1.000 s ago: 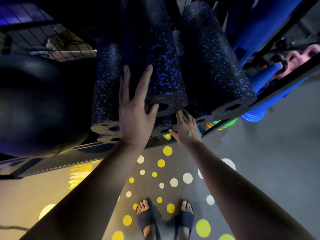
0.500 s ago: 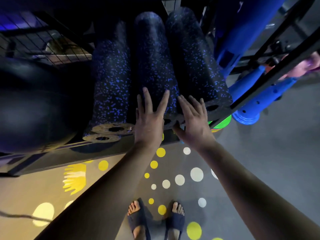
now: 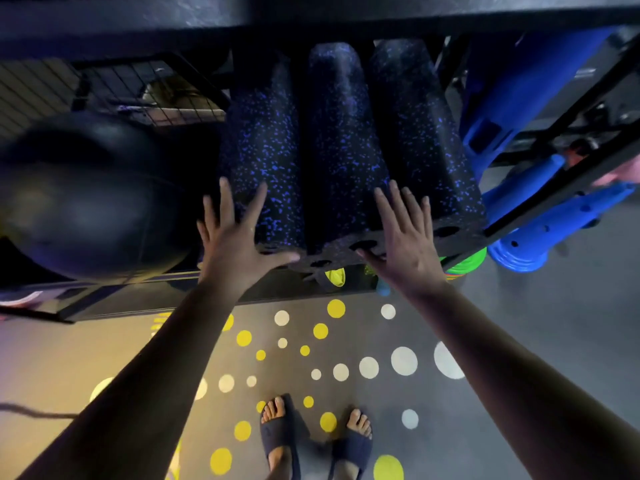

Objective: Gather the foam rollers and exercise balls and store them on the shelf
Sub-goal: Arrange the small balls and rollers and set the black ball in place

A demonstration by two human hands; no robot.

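Three black foam rollers with blue speckles lie side by side on the dark shelf (image 3: 540, 211): a left roller (image 3: 266, 157), a middle roller (image 3: 341, 154) and a right roller (image 3: 426, 133). More roller ends show stacked beneath them. My left hand (image 3: 235, 237) lies flat with spread fingers against the near end of the left roller. With its fingers straight, my right hand (image 3: 405, 237) rests on the near ends between the middle and right rollers. A large black exercise ball (image 3: 90, 199) sits on the shelf to the left.
A wire mesh panel (image 3: 152, 88) stands behind the ball. Blue foam rollers and tubes (image 3: 540, 216) lean at the right of the rack. Green and yellow items (image 3: 464, 261) sit under the shelf. The grey floor (image 3: 519, 323) carries yellow and white dots, and my sandalled feet stand on it.
The rollers have slid further back onto the shelf. My hands have spread apart, the left to the left roller's end, the right toward the right roller.
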